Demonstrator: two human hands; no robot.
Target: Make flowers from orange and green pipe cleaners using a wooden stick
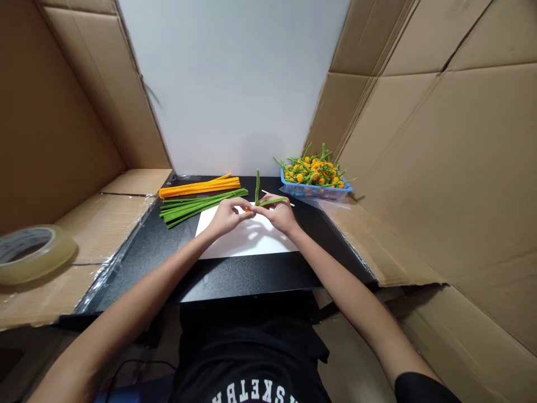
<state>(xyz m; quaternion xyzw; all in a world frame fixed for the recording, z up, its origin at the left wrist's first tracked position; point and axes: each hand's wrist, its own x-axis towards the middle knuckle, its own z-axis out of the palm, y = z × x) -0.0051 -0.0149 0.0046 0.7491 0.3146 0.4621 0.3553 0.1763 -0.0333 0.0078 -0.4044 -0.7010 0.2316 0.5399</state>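
Over a white sheet of paper [247, 247], my two hands meet with fingertips nearly touching. My left hand [229, 217] is closed in a pinch at a small orange piece [248, 210], mostly hidden by the fingers. My right hand [280, 215] pinches a green pipe cleaner [257, 187]. One green length stands upright between the hands, and another runs to the right across my right hand; whether they are one bent piece I cannot tell. A thin white stick [291, 204] pokes out on both sides of my right hand.
Orange pipe cleaners [199, 187] and green pipe cleaners [201, 207] lie in bundles at the back left. A blue basket [316, 191] heaped with orange-and-green pieces stands at the back right. Cardboard walls [453, 162] flank the black table [247, 277]. A tape roll [62, 254] lies far left.
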